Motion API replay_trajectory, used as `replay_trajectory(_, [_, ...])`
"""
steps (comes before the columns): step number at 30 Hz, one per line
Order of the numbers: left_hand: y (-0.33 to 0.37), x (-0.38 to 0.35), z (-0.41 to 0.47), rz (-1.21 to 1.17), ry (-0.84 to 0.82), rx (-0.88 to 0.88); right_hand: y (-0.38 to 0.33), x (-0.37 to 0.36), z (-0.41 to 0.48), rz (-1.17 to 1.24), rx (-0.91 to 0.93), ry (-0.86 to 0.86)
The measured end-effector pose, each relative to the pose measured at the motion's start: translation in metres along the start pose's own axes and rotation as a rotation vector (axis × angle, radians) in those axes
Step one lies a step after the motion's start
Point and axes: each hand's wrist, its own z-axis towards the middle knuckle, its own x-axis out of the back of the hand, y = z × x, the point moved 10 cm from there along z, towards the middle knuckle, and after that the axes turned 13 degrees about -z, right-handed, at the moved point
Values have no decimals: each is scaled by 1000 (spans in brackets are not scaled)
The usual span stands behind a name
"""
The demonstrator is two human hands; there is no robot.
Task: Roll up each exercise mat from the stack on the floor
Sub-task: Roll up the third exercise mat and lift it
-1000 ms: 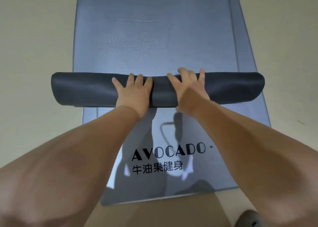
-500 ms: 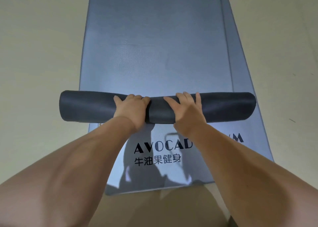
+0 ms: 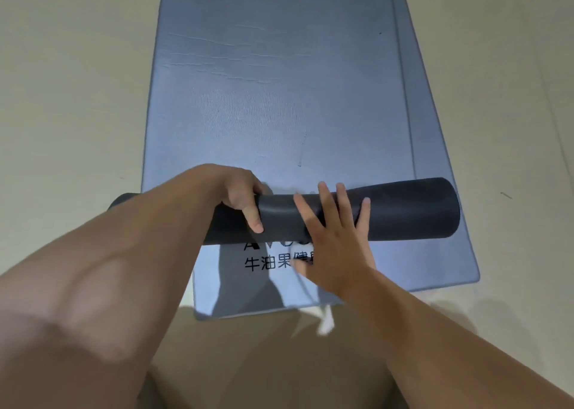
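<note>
A rolled dark grey exercise mat [image 3: 407, 211] lies crosswise on a flat blue-grey mat [image 3: 273, 98] that carries black lettering near its close end. My left hand [image 3: 240, 199] grips the roll near its middle, with the fingers over the far side and the thumb on the near side. My right hand [image 3: 334, 241] has straight, spread fingers resting on the roll just right of the middle. My left forearm covers the roll's left end. A second flat mat edge [image 3: 435, 148] shows under the blue one along its right side.
Beige floor [image 3: 68, 98] surrounds the mats on the left, right and near side. A thin cord with a white end [image 3: 326, 321] hangs near the mat's close edge. My clothed knees fill the bottom of the view.
My left hand has changed from pressing on top of the roll to gripping round it, and my right hand has spread its fingers. The roll now tilts, right end farther away.
</note>
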Motion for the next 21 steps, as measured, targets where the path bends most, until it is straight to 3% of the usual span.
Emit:
replay_trajectory(4, [-3,7,8,-67,122,-30,8,-25,-8,3,-72,-16])
replay_trajectory(10, [23,41,-21,244,627,-111,26,-22,30,-85,-96,-147])
replay_trajectory(15, [61,3,-62,163,1019,-549,46,0,78,10,-98,-253])
replay_trajectory(17, [54,-25,-52,275,1025,-547,51,8,95,32,-68,-324])
replay_trajectory(21, [5,-49,-15,403,797,-239,53,12,103,36,-53,-370])
